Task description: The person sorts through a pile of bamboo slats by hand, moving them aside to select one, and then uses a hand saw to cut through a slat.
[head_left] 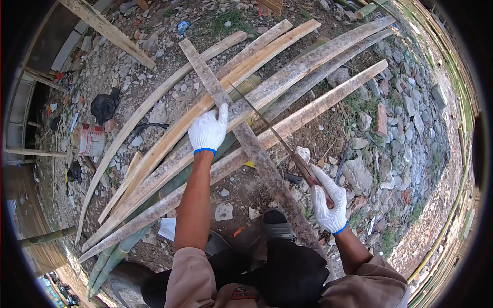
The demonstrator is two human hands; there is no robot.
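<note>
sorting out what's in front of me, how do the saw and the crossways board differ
The saw has a thin, dark blade; the crossways board is wider, mottled wood. The saw is held in the right grip, while the board lies among the planks. Both look long and slant the same way.

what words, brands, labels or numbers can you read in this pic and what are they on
No text can be read with certainty.
White tub with red printing, on the ground at the left: marks too small and blurred to read.
Dark patch with red marks on the person's clothing, bottom centre: too blurred to read.
Small blue packet among the rubble near the top: too small to tell whether it bears lettering.
</note>
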